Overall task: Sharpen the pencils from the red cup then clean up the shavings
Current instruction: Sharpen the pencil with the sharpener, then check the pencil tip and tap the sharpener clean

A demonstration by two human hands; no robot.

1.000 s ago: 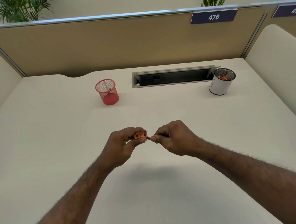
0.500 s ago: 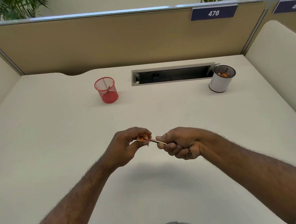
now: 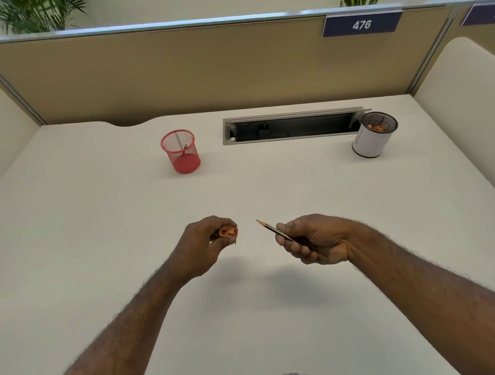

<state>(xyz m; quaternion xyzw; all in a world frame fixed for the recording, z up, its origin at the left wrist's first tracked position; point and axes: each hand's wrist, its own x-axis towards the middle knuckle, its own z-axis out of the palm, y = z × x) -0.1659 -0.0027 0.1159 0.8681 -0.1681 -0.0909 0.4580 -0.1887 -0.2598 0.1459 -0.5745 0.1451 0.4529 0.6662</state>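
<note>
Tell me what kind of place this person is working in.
Most likely an open-plan office cubicle: a tan partition with a numbered plate reading 476, a pale desk with a cable tray slot.

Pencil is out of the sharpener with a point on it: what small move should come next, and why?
Probably carry the pencil in the right hand to the white cup, which seems to hold sharpened ones. Its tip looks sharp and is clear of the sharpener, which the left hand holds with shavings curled on it.

sharpened dark pencil (image 3: 275, 231) pointing left, red mesh cup (image 3: 181, 152) upright
</note>
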